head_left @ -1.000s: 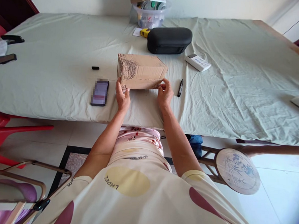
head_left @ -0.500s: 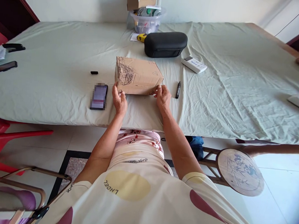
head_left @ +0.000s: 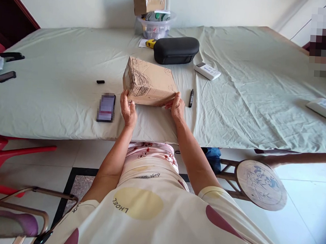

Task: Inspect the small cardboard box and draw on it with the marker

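Note:
A brown cardboard box (head_left: 154, 79) with black scribbles on its faces is tilted between my two hands over the cloth-covered table. Its near left corner sits in my left hand (head_left: 128, 109), the thumb in front and the fingers along the side. My right hand (head_left: 177, 107) grips the near right corner, thumb on top and fingers underneath. To the right of that hand lies a black marker (head_left: 191, 98). Its black cap (head_left: 100, 81) rests apart, left of the box. A phone (head_left: 106, 108) with a blurred screen lies left of my left hand.
Behind the box are a black hard case (head_left: 176, 50), a yellow tool (head_left: 150, 43) and a plastic tub (head_left: 157, 29) of bottles. White devices (head_left: 207, 71) lie to the right. A stapler (head_left: 12, 56) is at the far left. A round stool (head_left: 261, 185) stands below right, near a person's leg.
The box has tipped, its far edge rising and its top face turning more toward me. My right thumb has moved onto the box's top edge. The view has shifted slightly.

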Demonstrator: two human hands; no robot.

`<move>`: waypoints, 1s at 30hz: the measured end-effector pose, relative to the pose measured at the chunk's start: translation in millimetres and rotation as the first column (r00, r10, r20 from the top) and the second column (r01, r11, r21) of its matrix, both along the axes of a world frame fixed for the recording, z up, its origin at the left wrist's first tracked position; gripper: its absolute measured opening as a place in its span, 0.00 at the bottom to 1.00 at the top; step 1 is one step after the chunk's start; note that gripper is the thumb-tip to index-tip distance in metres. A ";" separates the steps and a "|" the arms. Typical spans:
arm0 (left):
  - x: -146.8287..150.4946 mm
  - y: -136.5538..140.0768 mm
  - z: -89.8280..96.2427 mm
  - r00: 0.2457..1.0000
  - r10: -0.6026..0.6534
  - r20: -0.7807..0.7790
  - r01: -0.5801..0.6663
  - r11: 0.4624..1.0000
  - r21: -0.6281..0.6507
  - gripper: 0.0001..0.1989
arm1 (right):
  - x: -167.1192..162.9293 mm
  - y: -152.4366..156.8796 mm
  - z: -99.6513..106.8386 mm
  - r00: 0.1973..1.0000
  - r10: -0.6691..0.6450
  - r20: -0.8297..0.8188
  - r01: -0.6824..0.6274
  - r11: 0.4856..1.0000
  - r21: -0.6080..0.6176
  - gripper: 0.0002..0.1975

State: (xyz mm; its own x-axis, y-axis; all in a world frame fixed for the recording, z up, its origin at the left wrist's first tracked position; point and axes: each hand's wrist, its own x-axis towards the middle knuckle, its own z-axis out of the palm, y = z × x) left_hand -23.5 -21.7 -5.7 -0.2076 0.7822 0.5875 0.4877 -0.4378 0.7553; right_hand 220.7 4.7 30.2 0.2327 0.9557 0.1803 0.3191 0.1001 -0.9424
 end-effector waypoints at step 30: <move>72.1 51.4 115.2 0.970 -0.189 -0.152 0.207 0.972 0.109 0.22 | 1.9 3.8 2.1 0.919 -0.344 0.190 0.201 0.827 0.526 0.26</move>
